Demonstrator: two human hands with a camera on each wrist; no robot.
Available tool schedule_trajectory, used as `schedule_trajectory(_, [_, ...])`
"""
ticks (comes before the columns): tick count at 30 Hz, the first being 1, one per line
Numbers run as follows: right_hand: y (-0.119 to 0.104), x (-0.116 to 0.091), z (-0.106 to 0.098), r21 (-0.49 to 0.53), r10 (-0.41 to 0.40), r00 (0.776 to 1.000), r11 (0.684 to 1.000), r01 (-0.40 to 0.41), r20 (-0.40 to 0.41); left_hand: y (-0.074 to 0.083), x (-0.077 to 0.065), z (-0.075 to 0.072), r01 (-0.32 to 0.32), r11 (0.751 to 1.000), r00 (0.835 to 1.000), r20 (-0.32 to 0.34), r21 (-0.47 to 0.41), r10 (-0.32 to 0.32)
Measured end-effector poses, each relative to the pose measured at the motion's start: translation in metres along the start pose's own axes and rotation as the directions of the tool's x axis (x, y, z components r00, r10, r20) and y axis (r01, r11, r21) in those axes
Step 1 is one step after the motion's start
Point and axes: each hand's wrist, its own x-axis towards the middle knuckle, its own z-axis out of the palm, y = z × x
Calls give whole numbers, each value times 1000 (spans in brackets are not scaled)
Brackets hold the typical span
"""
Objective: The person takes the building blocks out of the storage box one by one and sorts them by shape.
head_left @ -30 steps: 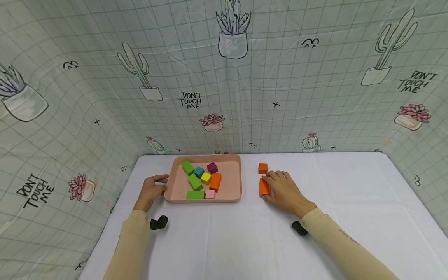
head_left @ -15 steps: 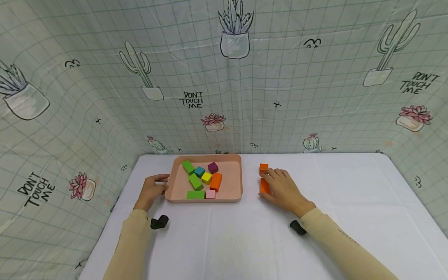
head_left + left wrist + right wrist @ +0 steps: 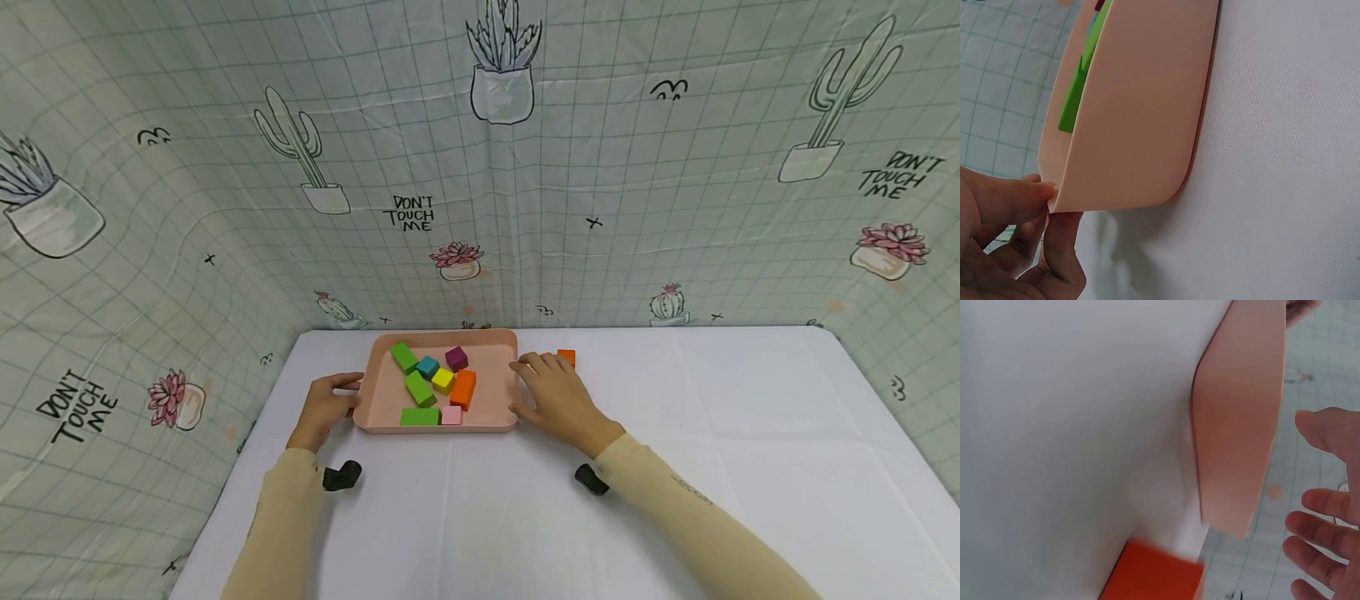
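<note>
A peach-coloured tray (image 3: 491, 417) holds several coloured wooden blocks. My left hand (image 3: 324, 408) pinches the rim at the tray's left end; the left wrist view shows the thumb (image 3: 1019, 200) on one side of the wall and a finger on the other. At the tray's right end, my right hand (image 3: 562, 400) is spread, its fingertips overlapping the rim in the head view. Nothing lies between those fingers in the right wrist view. Just behind this hand an orange cube (image 3: 567, 357) shows in part. An orange block (image 3: 1150, 575) also appears low in the right wrist view.
In the tray are green blocks (image 3: 420, 388), an orange block (image 3: 462, 389), and yellow (image 3: 443, 381), blue (image 3: 427, 367), purple (image 3: 456, 359) and pink (image 3: 451, 415) cubes. A patterned cloth (image 3: 630, 258) rises behind the white table (image 3: 510, 517).
My right hand has moved left from the orange blocks to the tray's right rim and its fingers have spread. It now covers the long orange block. The left hand and tray have stayed put.
</note>
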Motion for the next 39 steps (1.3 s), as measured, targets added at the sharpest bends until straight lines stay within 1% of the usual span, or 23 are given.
schedule_trajectory(8, [-22, 22, 11, -28, -19, 997, 999, 21, 70, -1, 1, 0, 11, 1000, 1000, -8, 0, -11])
schedule_trajectory(15, [-34, 42, 19, -45, 15, 991, 999, -9, 136, 0, 3, 1, 12, 1000, 1000, -11, -9, -12])
schedule_trajectory(17, [-36, 46, 22, -41, 17, 990, 999, -12, 140, 0, 3, 1, 15, 1000, 1000, -12, -10, -15])
schedule_trajectory(23, [-39, 51, 28, -3, 0, 991, 1000, 0, 134, 0, 3, 1, 8, 1000, 1000, -18, -11, -8])
schedule_trajectory(33, [-40, 58, 36, -7, 12, 980, 1000, -10, 199, -1, 3, 2, 16, 1000, 1000, -17, -7, -17])
schedule_trajectory(39, [-45, 63, 38, 10, -5, 979, 1000, 3, 203, -4, 2, 0, -17, 999, 1000, -8, -44, 16])
